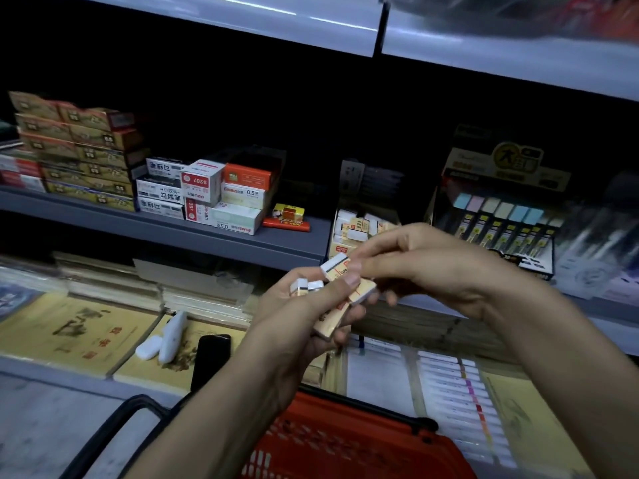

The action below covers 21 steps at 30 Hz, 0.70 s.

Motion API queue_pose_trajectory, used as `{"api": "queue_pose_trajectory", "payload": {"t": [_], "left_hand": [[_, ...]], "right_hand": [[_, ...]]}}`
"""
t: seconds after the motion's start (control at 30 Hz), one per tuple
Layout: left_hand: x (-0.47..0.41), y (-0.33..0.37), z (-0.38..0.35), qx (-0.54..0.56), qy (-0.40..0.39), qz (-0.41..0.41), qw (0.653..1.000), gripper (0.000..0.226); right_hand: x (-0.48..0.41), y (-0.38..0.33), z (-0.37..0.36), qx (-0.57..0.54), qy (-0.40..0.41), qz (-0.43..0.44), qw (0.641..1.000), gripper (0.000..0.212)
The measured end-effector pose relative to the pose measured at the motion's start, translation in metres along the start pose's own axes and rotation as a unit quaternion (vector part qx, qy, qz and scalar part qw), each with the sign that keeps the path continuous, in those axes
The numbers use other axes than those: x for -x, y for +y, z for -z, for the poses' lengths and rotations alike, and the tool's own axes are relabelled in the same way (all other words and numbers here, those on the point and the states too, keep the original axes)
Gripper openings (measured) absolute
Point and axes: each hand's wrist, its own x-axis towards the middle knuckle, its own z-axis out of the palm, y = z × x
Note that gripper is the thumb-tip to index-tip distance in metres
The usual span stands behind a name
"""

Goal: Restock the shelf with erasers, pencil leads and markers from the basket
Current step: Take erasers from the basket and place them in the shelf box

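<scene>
Both hands are up in front of the grey metal shelf [242, 236], and all the action is in the middle. The left hand [294, 326] has its fingers and thumb curled round a small bunch of white block erasers in cream paper sleeves [330, 321], fanned out and a bit untidy. The right hand [439, 267] pinches one white-ended eraser at the top of the bunch [334, 266] between fingertips and thumb, the other fingers loosely tucked.

The step looks like peeling one eraser off to feed the open cardboard display box of matching erasers [358, 229], which sits on the shelf just behind the hands. To do it well, the left hand should keep a firm squeeze on the rest while the right draws its piece straight out along its length. A sideways tug could spill the others (and the red plastic basket [345, 447] directly below would catch only some).

Lay it flat with its sleeve facing the same way as its neighbours, and steer clear of the tall black-and-gold carton of pencil-lead tubes [501, 223] standing next door on the right. Plenty of the task remains, by my reckoning.
</scene>
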Motion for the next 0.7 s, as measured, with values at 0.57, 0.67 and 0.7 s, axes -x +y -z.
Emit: {"api": "queue_pose_trajectory", "payload": {"t": [0.57,0.67,0.7], "left_hand": [[-0.007,-0.01,0.01,0.047,0.033,0.064,0.996,0.032],[-0.006,-0.008,0.013,0.072,0.042,0.052,0.995,0.04],[-0.006,-0.007,0.013,0.074,0.045,0.047,0.995,0.042]], "right_hand": [[-0.059,0.045,0.025,0.462,0.298,0.106,0.829,0.007],[-0.058,0.042,0.028,0.467,0.275,0.104,0.834,0.008],[-0.057,0.041,0.029,0.471,0.261,0.105,0.836,0.013]]}}
